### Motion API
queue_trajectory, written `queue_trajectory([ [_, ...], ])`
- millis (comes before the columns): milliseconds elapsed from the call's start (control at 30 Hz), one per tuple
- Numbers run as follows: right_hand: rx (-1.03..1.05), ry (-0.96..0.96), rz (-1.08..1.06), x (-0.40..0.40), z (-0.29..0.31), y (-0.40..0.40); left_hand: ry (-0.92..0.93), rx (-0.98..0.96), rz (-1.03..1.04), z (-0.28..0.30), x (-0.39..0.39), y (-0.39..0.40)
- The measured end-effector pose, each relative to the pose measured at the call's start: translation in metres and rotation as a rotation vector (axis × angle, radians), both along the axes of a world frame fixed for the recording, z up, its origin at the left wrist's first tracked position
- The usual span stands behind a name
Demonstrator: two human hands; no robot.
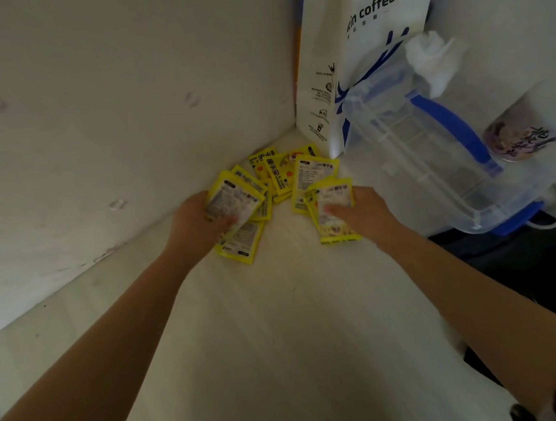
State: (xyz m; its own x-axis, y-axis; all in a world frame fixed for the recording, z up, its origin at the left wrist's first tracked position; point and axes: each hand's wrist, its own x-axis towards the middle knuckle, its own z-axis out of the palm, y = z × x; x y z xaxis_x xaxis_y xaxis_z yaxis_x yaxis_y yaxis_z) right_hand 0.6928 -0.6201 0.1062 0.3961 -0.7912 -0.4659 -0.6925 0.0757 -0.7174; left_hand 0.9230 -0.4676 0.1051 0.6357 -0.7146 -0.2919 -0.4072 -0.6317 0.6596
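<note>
Several yellow hand-warmer packets [278, 173] lie spread in the far corner of a white table [281, 328], against the wall. My left hand [193, 225] grips a small stack of packets [235, 204] at the left of the pile, thumb on top. My right hand [361, 212] holds another few packets [332, 205] at the right of the pile, thumb pressed on the top one. More packets lie loose between and behind the two hands.
A white paper coffee bag [366, 49] stands upright in the corner right behind the pile. To its right a clear plastic container with blue handle [434, 154] lies tilted, crumpled tissue [431, 56] above it. A drink cup [520, 129] stands at far right. The wall [90, 109] borders the table's left.
</note>
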Motion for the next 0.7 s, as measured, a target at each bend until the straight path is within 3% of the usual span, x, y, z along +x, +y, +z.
queue_trajectory([
  [200,0.058,-0.136,-0.268,0.033,-0.022,-0.034,0.035,0.020,0.076,-0.013,0.001,-0.054],
  [700,0.141,-0.223,-0.361,0.033,-0.032,-0.020,0.022,0.029,0.202,-0.021,-0.033,-0.033],
])
